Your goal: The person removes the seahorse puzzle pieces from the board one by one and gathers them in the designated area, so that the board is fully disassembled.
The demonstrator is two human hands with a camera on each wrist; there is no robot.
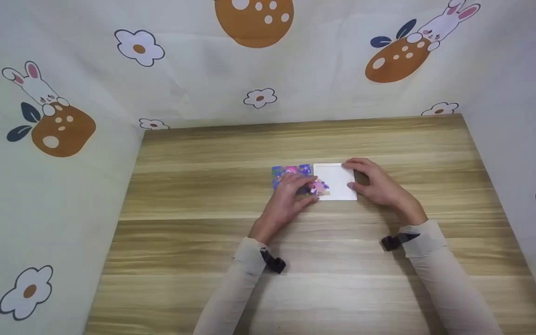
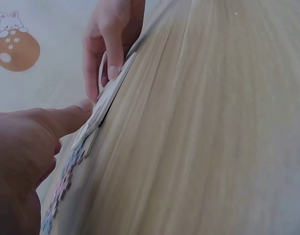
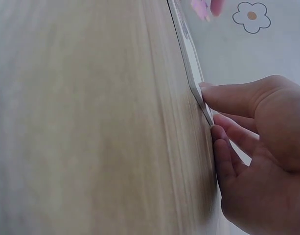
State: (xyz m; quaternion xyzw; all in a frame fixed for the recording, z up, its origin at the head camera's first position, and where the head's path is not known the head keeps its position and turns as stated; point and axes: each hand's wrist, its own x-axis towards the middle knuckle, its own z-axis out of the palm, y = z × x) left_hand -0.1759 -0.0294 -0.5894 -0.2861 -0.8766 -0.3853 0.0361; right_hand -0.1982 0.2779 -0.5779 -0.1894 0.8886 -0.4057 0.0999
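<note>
while both sleeves lie on the wooden table [image 1: 203,242], the left hand [image 1: 291,197] presses nearly straight fingers on colourful puzzle pieces [image 1: 291,171]; just beside, the right hand [image 1: 375,184] pinches the white tray [image 1: 338,181]'s right edge; beyond hangs a rabbit-print cloth [image 1: 179,70].

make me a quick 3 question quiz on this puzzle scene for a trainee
1. True or false: the right hand touches the white tray.
2. Which hand rests on the puzzle pieces? A) left hand B) right hand C) neither
3. Fill in: tray and pieces lie on a ____ table.

Key:
1. True, its fingers are at the tray's right edge.
2. A.
3. Wooden.
</note>
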